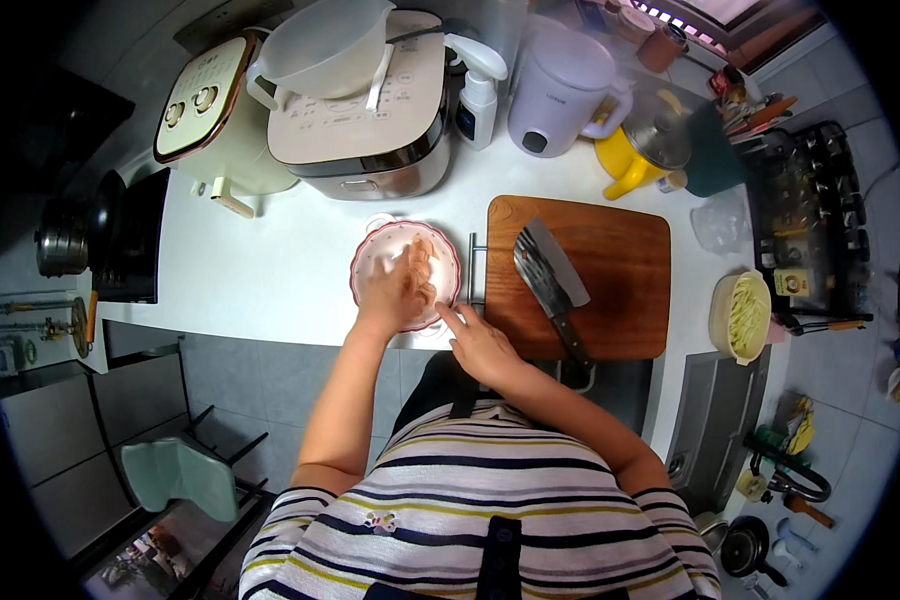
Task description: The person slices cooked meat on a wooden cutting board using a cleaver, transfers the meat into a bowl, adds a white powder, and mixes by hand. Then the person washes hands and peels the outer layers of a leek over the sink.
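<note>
A white bowl with a scalloped red rim and small handles stands on the white countertop. In it lie pale pinkish-brown pieces of food, possibly raw meat. My left hand reaches into the bowl against these pieces; its fingers are blurred, and whether they grip any is unclear. At the bowl's lower right, my right hand has a fingertip at the rim, with its fingers partly spread. To the right, a cleaver with a dark handle lies on a wooden cutting board.
Behind the bowl are a rice cooker with a translucent basin on top, an air fryer, a spray bottle and a lilac kettle. A tub of shredded vegetable sits near the sink.
</note>
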`<action>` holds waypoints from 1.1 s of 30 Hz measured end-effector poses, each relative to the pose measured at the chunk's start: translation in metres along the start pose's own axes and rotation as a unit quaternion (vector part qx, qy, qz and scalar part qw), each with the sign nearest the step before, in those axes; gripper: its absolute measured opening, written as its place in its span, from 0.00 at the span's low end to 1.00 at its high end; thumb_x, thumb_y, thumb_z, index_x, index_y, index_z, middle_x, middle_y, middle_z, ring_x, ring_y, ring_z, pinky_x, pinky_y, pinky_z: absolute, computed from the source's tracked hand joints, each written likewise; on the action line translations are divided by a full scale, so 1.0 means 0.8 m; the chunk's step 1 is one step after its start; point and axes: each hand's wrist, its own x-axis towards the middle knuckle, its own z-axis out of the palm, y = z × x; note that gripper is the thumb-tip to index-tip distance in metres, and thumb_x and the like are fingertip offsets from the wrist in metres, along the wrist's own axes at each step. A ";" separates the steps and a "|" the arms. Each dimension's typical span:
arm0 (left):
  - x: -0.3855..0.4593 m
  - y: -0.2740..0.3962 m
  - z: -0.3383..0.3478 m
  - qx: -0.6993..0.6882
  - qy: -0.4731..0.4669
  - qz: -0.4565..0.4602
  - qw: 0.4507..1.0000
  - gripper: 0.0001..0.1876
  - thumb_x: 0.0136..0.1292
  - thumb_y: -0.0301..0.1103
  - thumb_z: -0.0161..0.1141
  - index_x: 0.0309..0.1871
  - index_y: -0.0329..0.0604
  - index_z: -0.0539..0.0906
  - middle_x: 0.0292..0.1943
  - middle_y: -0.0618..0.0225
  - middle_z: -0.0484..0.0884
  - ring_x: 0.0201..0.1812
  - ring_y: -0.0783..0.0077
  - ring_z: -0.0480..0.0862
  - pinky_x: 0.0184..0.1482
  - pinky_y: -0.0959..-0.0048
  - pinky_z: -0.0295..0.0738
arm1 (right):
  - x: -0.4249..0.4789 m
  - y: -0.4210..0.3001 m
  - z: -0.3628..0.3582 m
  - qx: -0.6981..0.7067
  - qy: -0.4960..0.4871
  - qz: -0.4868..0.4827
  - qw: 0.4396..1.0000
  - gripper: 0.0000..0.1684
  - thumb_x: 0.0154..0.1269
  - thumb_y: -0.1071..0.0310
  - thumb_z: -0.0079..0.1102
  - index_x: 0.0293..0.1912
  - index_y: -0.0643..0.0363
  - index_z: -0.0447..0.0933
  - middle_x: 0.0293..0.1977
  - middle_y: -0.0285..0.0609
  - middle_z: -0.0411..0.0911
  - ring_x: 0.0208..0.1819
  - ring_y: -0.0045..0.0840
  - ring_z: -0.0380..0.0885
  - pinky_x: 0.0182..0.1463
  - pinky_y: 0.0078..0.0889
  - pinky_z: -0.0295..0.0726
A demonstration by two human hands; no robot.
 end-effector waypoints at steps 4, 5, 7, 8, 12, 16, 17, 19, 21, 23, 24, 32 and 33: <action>0.008 -0.040 0.053 0.015 -0.046 0.042 0.998 0.36 0.51 0.33 0.70 0.67 0.54 0.70 0.71 0.45 0.63 0.68 0.44 0.67 0.59 0.54 0.72 | 0.011 0.000 0.005 0.024 -0.028 -0.009 0.999 0.30 0.63 0.75 0.50 0.66 0.58 0.65 0.58 0.56 0.70 0.54 0.51 0.76 0.54 0.50 0.78; 0.021 -0.048 0.060 0.012 -0.056 0.050 0.997 0.35 0.52 0.33 0.71 0.65 0.53 0.71 0.70 0.47 0.65 0.68 0.45 0.68 0.59 0.54 0.72 | 0.015 0.007 0.013 0.029 -0.022 -0.011 0.999 0.30 0.63 0.75 0.50 0.65 0.58 0.65 0.58 0.56 0.70 0.54 0.51 0.76 0.54 0.50 0.78; 0.039 -0.029 0.032 -0.140 -0.109 -0.061 0.982 0.20 0.62 0.33 0.62 0.58 0.46 0.74 0.61 0.43 0.73 0.59 0.47 0.76 0.53 0.56 0.75 | 0.017 0.015 0.016 0.042 -0.009 -0.009 0.999 0.29 0.63 0.74 0.51 0.65 0.59 0.65 0.58 0.55 0.71 0.54 0.50 0.76 0.54 0.50 0.78; 0.042 -0.015 0.012 -0.164 -0.124 -0.103 0.973 0.20 0.63 0.34 0.60 0.57 0.42 0.75 0.57 0.42 0.75 0.57 0.44 0.77 0.52 0.56 0.75 | 0.017 0.015 0.013 0.050 -0.004 -0.009 0.999 0.29 0.63 0.74 0.51 0.65 0.59 0.65 0.58 0.55 0.71 0.54 0.50 0.76 0.55 0.50 0.77; 0.025 -0.061 0.047 -0.132 -0.010 -0.026 0.991 0.29 0.62 0.36 0.62 0.65 0.39 0.68 0.64 0.38 0.69 0.61 0.37 0.73 0.57 0.54 0.74 | 0.016 0.007 0.006 0.074 -0.028 0.006 0.997 0.30 0.62 0.74 0.54 0.65 0.60 0.65 0.59 0.54 0.69 0.58 0.50 0.73 0.58 0.46 0.75; 0.007 -0.014 0.030 0.027 -0.020 0.070 0.997 0.37 0.55 0.32 0.65 0.70 0.52 0.66 0.73 0.49 0.58 0.69 0.35 0.62 0.61 0.48 0.71 | 0.017 0.017 0.014 0.058 -0.015 0.010 0.998 0.30 0.63 0.74 0.54 0.65 0.59 0.65 0.59 0.54 0.69 0.58 0.50 0.73 0.59 0.46 0.75; 0.008 -0.011 0.028 0.024 -0.062 0.073 0.995 0.36 0.54 0.31 0.65 0.69 0.54 0.67 0.73 0.51 0.58 0.69 0.36 0.61 0.61 0.47 0.71 | 0.018 0.018 0.014 0.058 -0.018 0.011 0.998 0.30 0.63 0.74 0.54 0.65 0.59 0.65 0.59 0.54 0.70 0.58 0.50 0.73 0.59 0.47 0.75; 0.027 -0.033 0.039 0.029 -0.028 0.069 0.997 0.31 0.55 0.31 0.64 0.66 0.50 0.71 0.69 0.53 0.65 0.59 0.47 0.75 0.57 0.57 0.74 | 0.020 0.013 0.016 0.055 -0.022 0.001 0.998 0.30 0.63 0.73 0.54 0.65 0.59 0.66 0.59 0.54 0.70 0.57 0.50 0.74 0.58 0.47 0.76; 0.047 -0.029 0.028 -0.067 -0.053 0.005 0.996 0.28 0.58 0.31 0.63 0.63 0.47 0.73 0.62 0.49 0.73 0.51 0.51 0.80 0.53 0.61 0.77 | 0.022 0.012 0.014 0.051 -0.012 -0.007 0.999 0.29 0.63 0.73 0.53 0.64 0.60 0.67 0.59 0.54 0.70 0.56 0.50 0.75 0.56 0.48 0.77; 0.045 -0.025 0.009 -0.135 -0.063 -0.053 0.987 0.29 0.62 0.34 0.62 0.66 0.41 0.68 0.53 0.47 0.78 0.48 0.49 0.82 0.50 0.60 0.78 | 0.022 0.010 0.007 0.051 -0.024 -0.001 0.998 0.29 0.62 0.73 0.53 0.64 0.60 0.67 0.59 0.54 0.70 0.55 0.50 0.75 0.56 0.48 0.77; 0.043 -0.019 -0.004 -0.168 -0.072 -0.079 0.980 0.30 0.63 0.36 0.62 0.67 0.38 0.66 0.49 0.46 0.81 0.46 0.47 0.84 0.48 0.59 0.78 | 0.020 0.009 0.005 0.053 -0.028 0.005 0.998 0.28 0.62 0.73 0.53 0.64 0.60 0.67 0.58 0.54 0.71 0.55 0.50 0.75 0.56 0.48 0.77; 0.004 -0.031 0.038 0.037 -0.034 0.042 0.998 0.41 0.54 0.30 0.68 0.72 0.48 0.64 0.67 0.42 0.66 0.66 0.43 0.69 0.58 0.54 0.72 | 0.024 0.011 0.008 0.054 -0.026 -0.005 0.998 0.28 0.62 0.73 0.54 0.63 0.60 0.68 0.58 0.54 0.71 0.54 0.51 0.75 0.56 0.48 0.77; 0.017 -0.038 0.048 0.064 -0.029 0.049 0.996 0.41 0.54 0.29 0.68 0.72 0.47 0.63 0.65 0.41 0.70 0.63 0.45 0.72 0.56 0.55 0.74 | 0.024 0.012 0.009 0.055 -0.030 -0.004 0.998 0.28 0.63 0.73 0.53 0.63 0.59 0.67 0.58 0.55 0.71 0.54 0.52 0.75 0.56 0.48 0.77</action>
